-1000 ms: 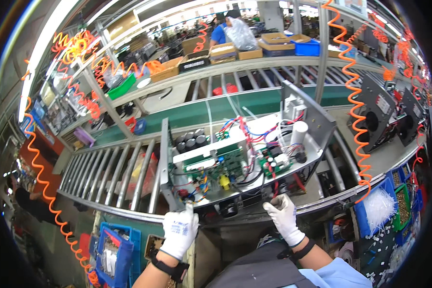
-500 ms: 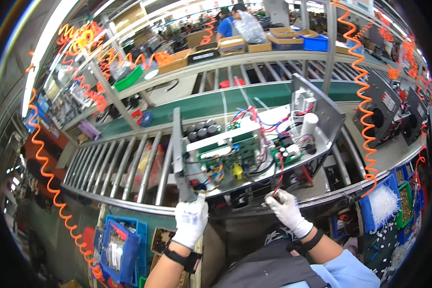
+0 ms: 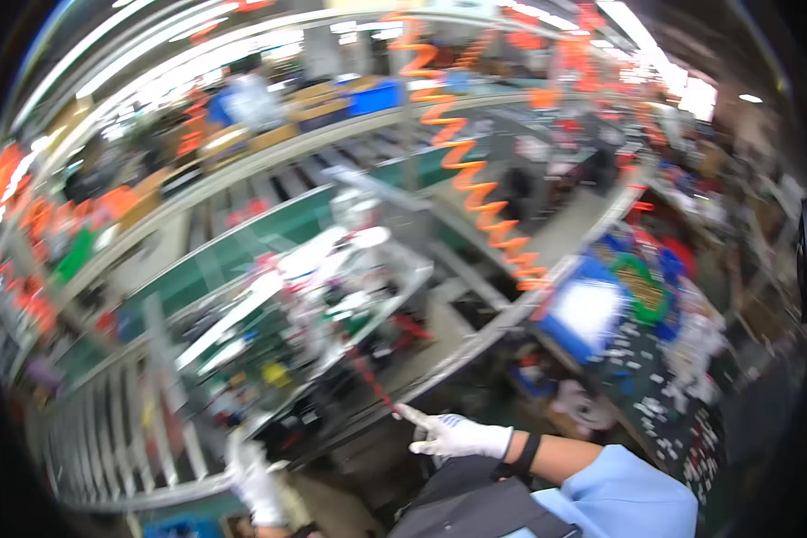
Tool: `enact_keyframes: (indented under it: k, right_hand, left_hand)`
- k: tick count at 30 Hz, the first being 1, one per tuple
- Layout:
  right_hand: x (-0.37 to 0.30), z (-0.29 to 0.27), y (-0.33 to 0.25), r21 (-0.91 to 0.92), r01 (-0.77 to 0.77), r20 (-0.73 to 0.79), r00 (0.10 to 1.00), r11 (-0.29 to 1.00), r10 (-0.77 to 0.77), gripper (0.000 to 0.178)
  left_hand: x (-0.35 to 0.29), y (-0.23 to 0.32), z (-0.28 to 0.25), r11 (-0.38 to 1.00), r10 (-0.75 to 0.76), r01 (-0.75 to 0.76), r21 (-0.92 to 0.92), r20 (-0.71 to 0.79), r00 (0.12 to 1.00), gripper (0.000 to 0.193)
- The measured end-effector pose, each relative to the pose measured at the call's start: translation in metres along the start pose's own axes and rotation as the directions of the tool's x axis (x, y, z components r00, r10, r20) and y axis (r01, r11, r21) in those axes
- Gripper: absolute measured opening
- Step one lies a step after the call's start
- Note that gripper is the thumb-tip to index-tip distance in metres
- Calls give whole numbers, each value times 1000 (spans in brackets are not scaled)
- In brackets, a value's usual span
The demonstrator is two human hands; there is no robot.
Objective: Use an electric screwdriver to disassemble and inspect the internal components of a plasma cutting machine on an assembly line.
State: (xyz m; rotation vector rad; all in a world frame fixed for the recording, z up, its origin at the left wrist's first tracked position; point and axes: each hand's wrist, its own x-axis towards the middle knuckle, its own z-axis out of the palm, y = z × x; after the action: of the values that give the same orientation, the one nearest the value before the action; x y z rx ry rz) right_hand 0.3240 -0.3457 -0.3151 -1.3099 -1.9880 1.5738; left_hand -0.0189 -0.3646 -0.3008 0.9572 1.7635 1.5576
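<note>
I judge this as lead handling, calling next for gentle slack: my right hand (image 3: 462,436) seemingly pinches the red lead (image 3: 368,376), my left hand (image 3: 257,481) too blurred to tell, the open chassis (image 3: 300,318) on the rollers (image 3: 130,430).

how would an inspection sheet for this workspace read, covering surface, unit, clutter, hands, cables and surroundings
Surface: roller conveyor, metal rollers visible at left.
Unit: open electronics chassis on the conveyor, boards and wiring exposed; details blurred.
Clutter: white pieces scattered at right, near a blue bin.
Hands: gloved; left hand near the chassis's near-left corner, contact unclear; right hand at a red lead's end, grip unclear.
Cables: orange coiled hose hangs beyond the conveyor's right part.
Surroundings: blue box beyond; bright ceiling lights.
</note>
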Motion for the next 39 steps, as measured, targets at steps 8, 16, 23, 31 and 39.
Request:
enact_keyframes:
  k: [8,16,23,31,39]
  right_hand:
    - [-163,-120,136,13,-423,-770,574,906,279,32]
    - [-200,-347,280,58,-492,-953,233,869,196,26]
    - [-138,-436,351,-49,-803,-803,386,594,455,36]
    - [-154,-474,354,-258,-713,-697,604,651,386,23]
    - [-200,-489,321,13,-236,-778,608,972,159,23]
  left_hand:
    - [0,-8,19,798,383,-399,451,131,915,47]
    - [-100,31,85,921,234,-176,347,-133,963,59]
    - [-202,58,185,449,161,-298,842,252,954,36]
    - [-235,25,195,557,166,-283,781,230,959,34]
    - [-212,8,229,614,154,-372,696,356,922,33]
